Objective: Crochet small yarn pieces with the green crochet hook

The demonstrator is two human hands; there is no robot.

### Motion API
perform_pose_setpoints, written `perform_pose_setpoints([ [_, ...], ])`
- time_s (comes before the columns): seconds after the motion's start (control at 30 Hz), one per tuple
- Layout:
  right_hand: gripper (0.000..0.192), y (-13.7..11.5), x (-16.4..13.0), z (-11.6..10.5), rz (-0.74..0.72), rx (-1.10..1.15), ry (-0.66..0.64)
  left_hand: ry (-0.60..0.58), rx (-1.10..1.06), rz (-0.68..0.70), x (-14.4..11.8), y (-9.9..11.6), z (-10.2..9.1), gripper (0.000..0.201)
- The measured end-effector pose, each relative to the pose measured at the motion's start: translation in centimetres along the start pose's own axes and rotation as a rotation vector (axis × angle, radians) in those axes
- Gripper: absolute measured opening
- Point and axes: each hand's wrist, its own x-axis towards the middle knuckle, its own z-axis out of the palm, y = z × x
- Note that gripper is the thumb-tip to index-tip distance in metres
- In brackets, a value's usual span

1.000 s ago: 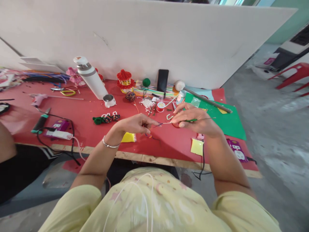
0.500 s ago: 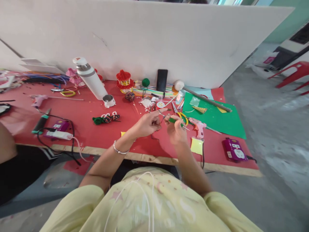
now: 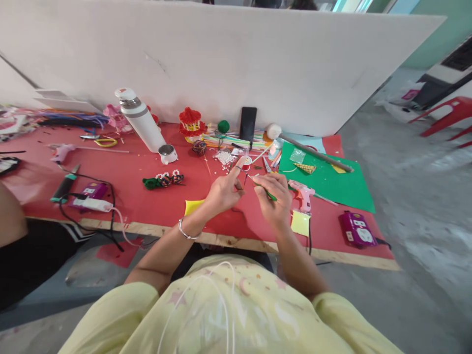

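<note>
My right hand [image 3: 277, 196] grips a crochet hook [image 3: 271, 195] by its green handle, and the thin metal end points left toward my other hand. Dark yarn [image 3: 242, 169] runs over the raised index finger of my left hand [image 3: 224, 191], whose other fingers are curled in and closed on it. The hook's tip is close to the yarn; whether it passes through a loop is too small to tell. Beyond my fingers lie a white-and-red spool [image 3: 246, 160], scissors [image 3: 267, 165] and a pile of white beads [image 3: 224, 157].
A white thermos [image 3: 142, 125] and its cup [image 3: 167, 154] stand left. A beaded crocheted piece [image 3: 162, 180] lies nearer. Rightward are a pink glue gun [image 3: 304, 194], green sheet [image 3: 342, 189] and purple power socket [image 3: 357, 229]. A phone [image 3: 248, 124] leans against the white board [image 3: 221, 59].
My right hand has turned over, so the hook now points left toward the yarn instead of right. My left hand has shifted slightly, its index finger raised more.
</note>
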Motion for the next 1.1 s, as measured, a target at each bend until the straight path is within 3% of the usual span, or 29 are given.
perform_pose_setpoints([
  [0.1,0.023,0.3,-0.4,0.5,-0.109,-0.127,0.059,-0.04,-0.134,-0.006,0.0,0.1,0.2,0.1],
  [0.2,0.025,0.6,-0.2,0.8,-0.157,-0.106,0.087,-0.149,-0.376,-0.044,0.0,-0.1,-0.2,0.104],
  [0.37,0.022,1.7,1.7,-0.2,-0.091,0.213,-0.124,-0.425,-0.522,-0.031,0.2,-0.5,-2.8,0.108],
  [0.47,0.022,2.5,3.0,-1.1,-0.13,0.266,-0.247,-0.537,-0.529,-0.024,0.2,-0.8,-4.2,0.111],
  [0.77,0.025,3.1,5.7,-2.0,-0.174,0.328,-0.535,-0.7,-0.543,0.023,0.4,-2.0,-5.5,0.111],
  [0.9,0.024,3.0,7.7,-2.6,-0.195,0.3,-0.61,-0.692,-0.495,0.046,0.5,-2.0,-6.5,0.104],
  [1.1,0.027,3.0,9.3,-2.9,-0.223,0.252,-0.688,-0.692,-0.465,-0.03,0.6,-2.1,-7.4,0.094],
])
